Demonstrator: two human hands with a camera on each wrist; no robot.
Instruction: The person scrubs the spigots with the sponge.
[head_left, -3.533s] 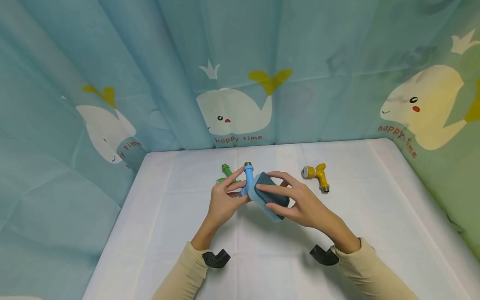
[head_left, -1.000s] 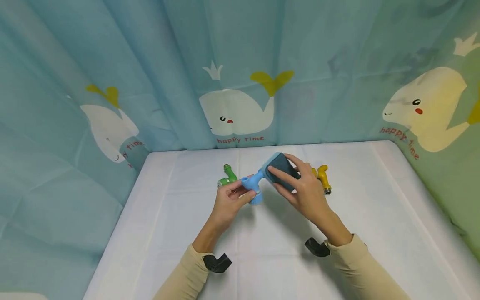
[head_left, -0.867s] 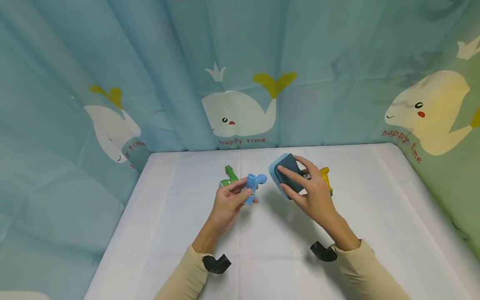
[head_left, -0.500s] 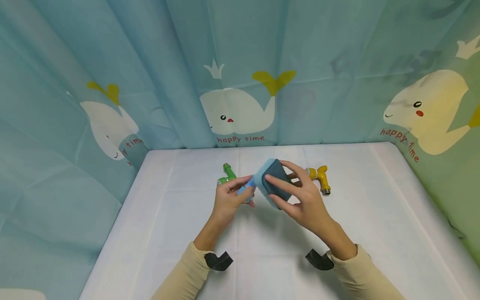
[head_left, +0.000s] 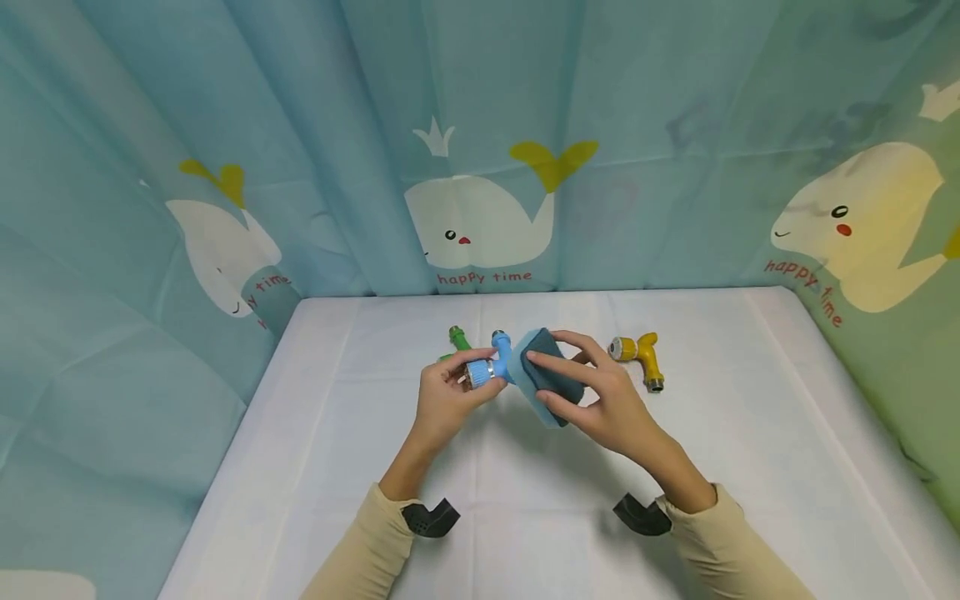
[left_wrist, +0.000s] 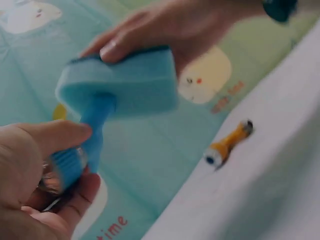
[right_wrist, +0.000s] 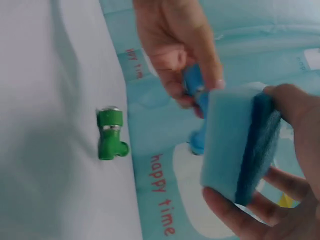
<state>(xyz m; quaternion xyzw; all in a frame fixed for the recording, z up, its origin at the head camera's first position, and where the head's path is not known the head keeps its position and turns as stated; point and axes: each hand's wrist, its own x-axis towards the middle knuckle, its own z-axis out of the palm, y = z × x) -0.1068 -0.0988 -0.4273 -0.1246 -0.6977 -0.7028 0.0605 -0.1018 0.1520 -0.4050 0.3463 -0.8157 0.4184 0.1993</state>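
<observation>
My left hand (head_left: 446,400) pinches a blue tap (head_left: 501,343) between thumb and fingers, above the table. The tap's ribbed collar (left_wrist: 67,167) shows in the left wrist view, and its spout end meets a sponge. My right hand (head_left: 611,400) holds that sponge (left_wrist: 125,85) by its edges; it has a light blue foam side and a dark blue scouring side (right_wrist: 260,150). The foam side presses against the blue tap. Part of the tap is hidden behind the sponge and the left fingers.
A green tap (right_wrist: 111,132) lies on the white-covered table (head_left: 360,467) behind my left hand. A yellow tap (head_left: 643,358) lies farther right. A blue curtain (head_left: 337,167) with printed whales borders the table's back and sides.
The blue tap has been turned in my left hand, so its collar now points left and its threaded end up. The sponge left the tap briefly and touches it again.
</observation>
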